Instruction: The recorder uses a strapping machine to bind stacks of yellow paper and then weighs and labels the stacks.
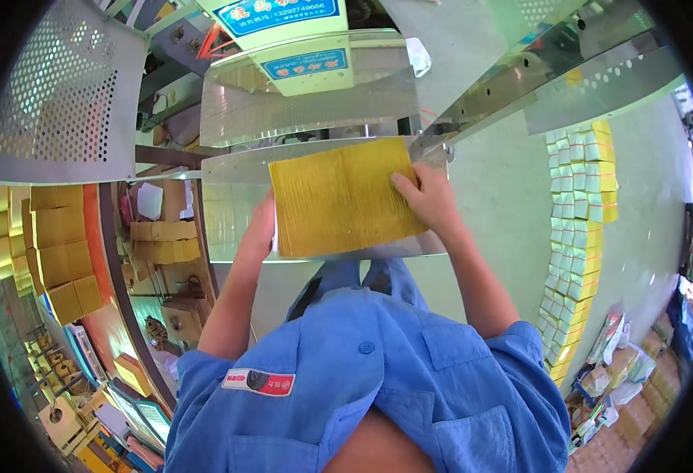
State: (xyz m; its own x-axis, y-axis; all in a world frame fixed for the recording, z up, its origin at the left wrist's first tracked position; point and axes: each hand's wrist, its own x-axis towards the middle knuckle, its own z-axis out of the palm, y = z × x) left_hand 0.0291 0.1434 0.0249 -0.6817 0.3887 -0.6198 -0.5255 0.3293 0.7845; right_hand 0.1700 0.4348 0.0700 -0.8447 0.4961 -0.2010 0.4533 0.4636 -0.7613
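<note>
A stack of yellow paper sheets (346, 201) lies between my hands over the metal machine table (236, 229), its top sheet finely creased. My right hand (427, 193) grips the stack's right edge, with the thumb on top and the other fingers hidden beneath or behind it. Along the left edge, my left hand (262, 225) presses against the stack's side, and most of its fingers are out of sight. A white edge shows at the lower left side of the stack.
Beyond the table stands a machine with a clear guard (307, 102). Perforated metal panels (62, 102) flank it. Banded paper bundles (579, 229) line the floor at right. More yellow stacks (62, 256) sit at left, beside a cluttered bench with tools.
</note>
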